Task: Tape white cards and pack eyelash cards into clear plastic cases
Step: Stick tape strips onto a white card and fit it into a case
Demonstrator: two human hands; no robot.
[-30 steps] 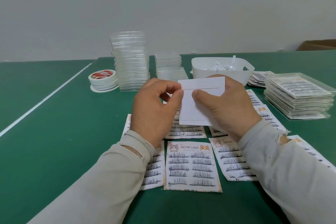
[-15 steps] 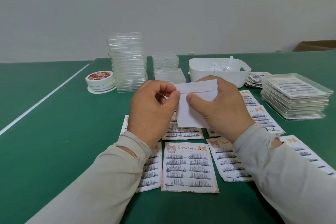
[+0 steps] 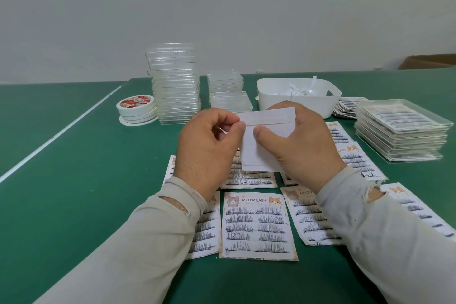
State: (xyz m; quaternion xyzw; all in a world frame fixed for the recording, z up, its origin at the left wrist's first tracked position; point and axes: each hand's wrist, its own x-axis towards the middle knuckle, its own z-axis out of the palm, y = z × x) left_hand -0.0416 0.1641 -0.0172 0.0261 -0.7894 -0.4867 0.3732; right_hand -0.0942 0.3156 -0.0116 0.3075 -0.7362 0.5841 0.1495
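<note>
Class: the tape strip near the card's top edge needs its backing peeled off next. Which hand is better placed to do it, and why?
The left hand: its fingertips already pinch at the tape strip's left end, while the right hand grips the white card, steadying it.

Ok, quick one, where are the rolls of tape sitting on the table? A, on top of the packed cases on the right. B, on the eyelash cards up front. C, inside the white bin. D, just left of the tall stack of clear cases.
D: the tape rolls sit on the green table immediately left of the tall stack of clear cases.
</note>
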